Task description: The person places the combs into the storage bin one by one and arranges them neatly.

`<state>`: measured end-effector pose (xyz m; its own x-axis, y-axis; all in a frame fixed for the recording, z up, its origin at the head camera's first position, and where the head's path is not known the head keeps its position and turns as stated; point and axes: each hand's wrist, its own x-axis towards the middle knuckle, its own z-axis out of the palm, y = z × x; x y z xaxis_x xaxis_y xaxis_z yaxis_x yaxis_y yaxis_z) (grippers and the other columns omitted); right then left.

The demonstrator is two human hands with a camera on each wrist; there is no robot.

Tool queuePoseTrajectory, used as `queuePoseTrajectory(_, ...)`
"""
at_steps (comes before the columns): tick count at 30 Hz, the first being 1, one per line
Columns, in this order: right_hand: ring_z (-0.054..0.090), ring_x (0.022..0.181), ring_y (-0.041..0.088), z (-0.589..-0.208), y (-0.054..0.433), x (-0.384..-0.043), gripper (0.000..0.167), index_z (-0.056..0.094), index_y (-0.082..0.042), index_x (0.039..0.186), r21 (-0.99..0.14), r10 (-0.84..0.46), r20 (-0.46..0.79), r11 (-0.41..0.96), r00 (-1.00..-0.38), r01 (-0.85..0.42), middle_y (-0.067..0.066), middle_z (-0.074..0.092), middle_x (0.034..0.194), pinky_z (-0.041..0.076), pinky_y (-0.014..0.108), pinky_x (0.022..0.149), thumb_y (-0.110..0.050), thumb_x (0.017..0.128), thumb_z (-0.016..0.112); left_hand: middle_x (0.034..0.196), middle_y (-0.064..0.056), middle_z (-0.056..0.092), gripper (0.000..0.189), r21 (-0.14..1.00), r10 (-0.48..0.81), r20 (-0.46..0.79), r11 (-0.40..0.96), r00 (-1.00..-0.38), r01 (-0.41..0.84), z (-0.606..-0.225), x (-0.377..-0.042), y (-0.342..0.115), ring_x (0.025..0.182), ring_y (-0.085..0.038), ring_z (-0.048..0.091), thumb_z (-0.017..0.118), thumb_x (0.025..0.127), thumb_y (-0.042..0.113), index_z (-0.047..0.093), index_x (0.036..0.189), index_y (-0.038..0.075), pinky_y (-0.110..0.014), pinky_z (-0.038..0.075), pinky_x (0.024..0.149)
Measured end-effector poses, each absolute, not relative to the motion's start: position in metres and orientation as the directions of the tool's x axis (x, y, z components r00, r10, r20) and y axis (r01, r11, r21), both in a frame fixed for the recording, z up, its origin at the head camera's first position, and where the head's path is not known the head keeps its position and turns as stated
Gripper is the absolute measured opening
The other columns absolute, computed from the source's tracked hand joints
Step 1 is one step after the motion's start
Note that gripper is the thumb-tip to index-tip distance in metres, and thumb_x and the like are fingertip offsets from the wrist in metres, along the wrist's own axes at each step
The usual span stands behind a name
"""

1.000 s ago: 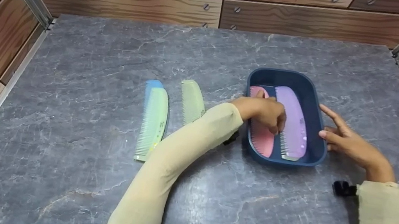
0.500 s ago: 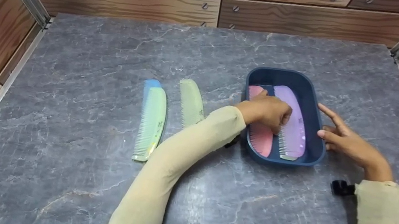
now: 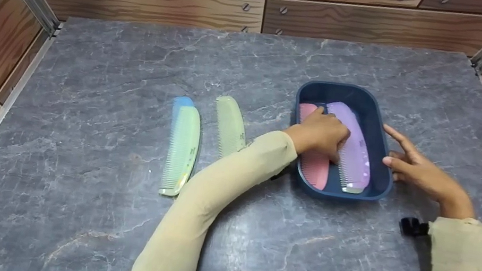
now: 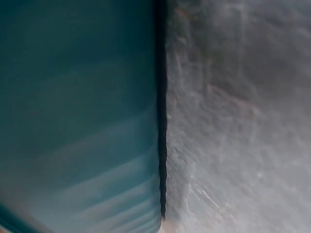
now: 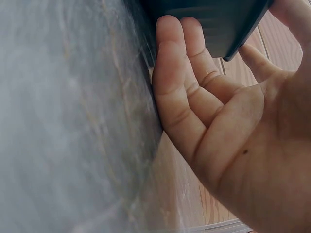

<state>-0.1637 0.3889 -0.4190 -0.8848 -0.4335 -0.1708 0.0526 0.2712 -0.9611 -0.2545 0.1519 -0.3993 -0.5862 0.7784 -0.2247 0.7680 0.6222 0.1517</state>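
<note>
A dark blue box (image 3: 337, 196) stands right of the table's middle, with a pink comb (image 3: 315, 168) along its left side and a purple comb (image 3: 356, 148) to the right of it. My left hand (image 3: 323, 131) reaches into the box across the pink comb, its curled fingers pinching the toothed edge of the purple one. Outside the box, my right hand (image 3: 422, 170) props its fingertips against the right wall, index finger and thumb apart. The right wrist view shows its fingers (image 5: 170, 68) extended along the outer wall. In the left wrist view the box wall (image 4: 82, 121) hides the left hand.
To the left lie a green comb (image 3: 183, 151) overlapping a blue comb (image 3: 183, 101), and a pale green comb (image 3: 230, 127) partly behind the left sleeve (image 3: 214, 189). A black wrist camera (image 3: 412, 227) sits by the right wrist. Wood-patterned panels (image 3: 169, 7) border the grey marbled table (image 3: 112, 231).
The purple comb has turned slightly in the box, its far end shifting left and its near end right, with the left hand at it. The right hand holds its place.
</note>
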Motion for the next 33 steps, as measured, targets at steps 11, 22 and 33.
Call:
queuePoseTrajectory(11,0.067,0.091,0.008,-0.4198,0.3910,-0.1632,0.069,0.008,-0.029,0.156,-0.960,-0.432,-0.169,0.278,-0.886,0.047,-0.004,0.065,0.111,0.056,0.027,0.071,-0.004,0.101,0.043,0.102,0.003,0.063,0.027,0.146,0.754,-0.186,0.655,-0.630,0.741,-0.3993,-0.2569,0.1512,0.111,-0.019,0.047,0.076,0.078,0.041,0.066,0.093,0.020,-0.036,0.036,0.096)
queuePoseTrajectory(22,0.065,0.086,0.007,-0.4198,0.3897,-0.1635,0.069,0.007,-0.029,0.156,-0.959,-0.433,-0.169,0.279,-0.885,0.047,-0.002,0.065,0.105,0.055,0.026,0.069,-0.004,0.101,0.043,0.118,0.001,0.061,0.039,0.087,0.709,-0.216,0.699,-0.672,0.710,-0.3989,-0.2559,0.1529,0.118,-0.021,0.046,0.077,0.074,0.049,0.064,0.101,0.025,-0.038,0.034,0.098)
queuePoseTrajectory(33,0.065,0.086,0.007,-0.4185,0.3895,-0.1643,0.069,0.007,-0.029,0.156,-0.952,-0.425,-0.178,0.301,-0.888,0.046,-0.003,0.065,0.105,0.055,0.026,0.068,-0.006,0.102,0.043,0.123,-0.002,0.058,0.042,0.041,0.707,-0.233,0.693,-0.668,0.720,-0.3981,-0.2567,0.1520,0.122,-0.023,0.040,0.074,0.074,0.057,0.065,0.099,0.025,-0.040,0.031,0.103)
